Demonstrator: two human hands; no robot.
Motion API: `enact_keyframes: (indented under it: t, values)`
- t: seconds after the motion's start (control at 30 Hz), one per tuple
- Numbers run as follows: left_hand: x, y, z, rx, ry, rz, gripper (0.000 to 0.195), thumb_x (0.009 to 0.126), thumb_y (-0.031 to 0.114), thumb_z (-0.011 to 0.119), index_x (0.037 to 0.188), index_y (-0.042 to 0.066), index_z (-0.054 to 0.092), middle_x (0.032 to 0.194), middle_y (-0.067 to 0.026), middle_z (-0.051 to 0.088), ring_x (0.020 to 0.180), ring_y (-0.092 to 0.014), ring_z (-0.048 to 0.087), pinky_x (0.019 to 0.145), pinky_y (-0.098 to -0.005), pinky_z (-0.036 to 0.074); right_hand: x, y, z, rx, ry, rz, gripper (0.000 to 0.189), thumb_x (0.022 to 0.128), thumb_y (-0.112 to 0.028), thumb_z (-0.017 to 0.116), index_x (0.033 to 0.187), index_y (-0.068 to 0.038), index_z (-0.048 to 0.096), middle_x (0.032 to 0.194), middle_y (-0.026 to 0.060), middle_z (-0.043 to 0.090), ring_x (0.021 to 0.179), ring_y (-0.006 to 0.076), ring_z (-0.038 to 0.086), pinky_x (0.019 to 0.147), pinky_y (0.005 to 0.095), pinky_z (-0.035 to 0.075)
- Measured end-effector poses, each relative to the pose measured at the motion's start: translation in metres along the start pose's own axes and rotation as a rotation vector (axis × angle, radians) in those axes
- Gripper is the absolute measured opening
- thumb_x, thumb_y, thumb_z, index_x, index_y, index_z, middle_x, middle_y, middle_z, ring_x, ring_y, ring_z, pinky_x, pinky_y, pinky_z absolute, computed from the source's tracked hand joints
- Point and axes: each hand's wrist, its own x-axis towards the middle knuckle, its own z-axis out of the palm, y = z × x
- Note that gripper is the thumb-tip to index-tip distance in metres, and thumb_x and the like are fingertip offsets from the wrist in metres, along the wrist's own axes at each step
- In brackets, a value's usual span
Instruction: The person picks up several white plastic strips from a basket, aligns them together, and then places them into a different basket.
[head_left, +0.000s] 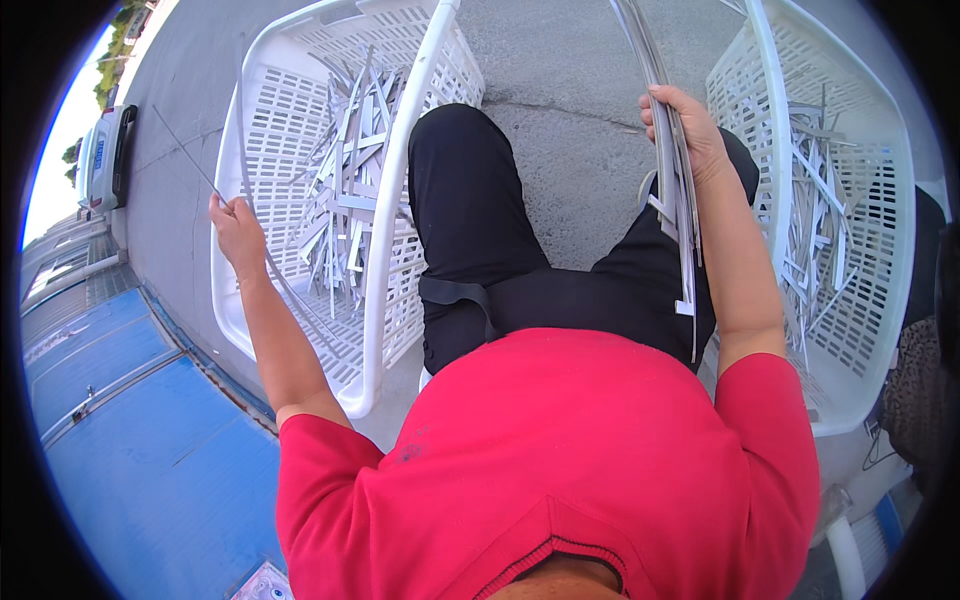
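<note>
My left hand is out over the near side of the left white plastic basket. Its fingers pinch a thin grey strip that points up and away. A second long, curved strip passes close beside that hand; I cannot tell whether the fingers hold it. Above my right thigh, my right hand is closed around a bundle of long, narrow grey strips. The bundle's lower ends hang unevenly towards my lap, and its upper end leaves the picture. Many loose strips lie tangled inside the left basket.
Another white plastic basket stands at my right, with more strips in it. Between my knees is concrete ground. A white car is parked at far left, near blue metal panels.
</note>
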Motion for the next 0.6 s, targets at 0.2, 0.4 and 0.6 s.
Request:
enact_keyframes:
  t: [0.2, 0.4, 0.6]
  values:
    - [-0.067, 0.084, 0.082, -0.478, -0.132, 0.104, 0.038, 0.087, 0.014, 0.055, 0.122, -0.002, 0.051, 0.119, -0.0157, 0.054, 0.106, -0.023, 0.055, 0.09, -0.0352, 0.044, -0.007, -0.004, 0.008, 0.062, -0.183, 0.036, 0.026, 0.084, -0.022, 0.062, 0.1, -0.003, 0.052, 0.072, 0.0039, 0.056, 0.054, 0.008, 0.054, 0.044, 0.0204, 0.047]
    - [-0.144, 0.218, 0.121, -1.006, -0.631, 0.258, 0.027, 0.087, 0.006, 0.058, 0.112, -0.003, 0.055, 0.104, -0.0103, 0.061, 0.092, -0.015, 0.059, 0.079, -0.0261, 0.048, -0.008, 0.003, 0.021, -0.121, -0.366, 0.06, 0.032, 0.083, -0.018, 0.059, 0.108, -0.002, 0.046, 0.076, 0.0052, 0.057, 0.055, 0.0083, 0.055, 0.047, 0.0219, 0.048]
    - [-0.186, 0.258, 0.142, -1.265, -1.18, -0.277, 0.041, 0.094, 0.023, 0.049, 0.125, -0.003, 0.044, 0.11, -0.0106, 0.057, 0.099, -0.018, 0.057, 0.087, -0.0333, 0.045, -0.015, 0.009, 0.04, -0.237, -0.489, 0.196, 0.04, 0.077, -0.015, 0.044, 0.11, 0.006, 0.047, 0.085, 0.0178, 0.062, 0.064, 0.0209, 0.064, 0.058, 0.0305, 0.055]
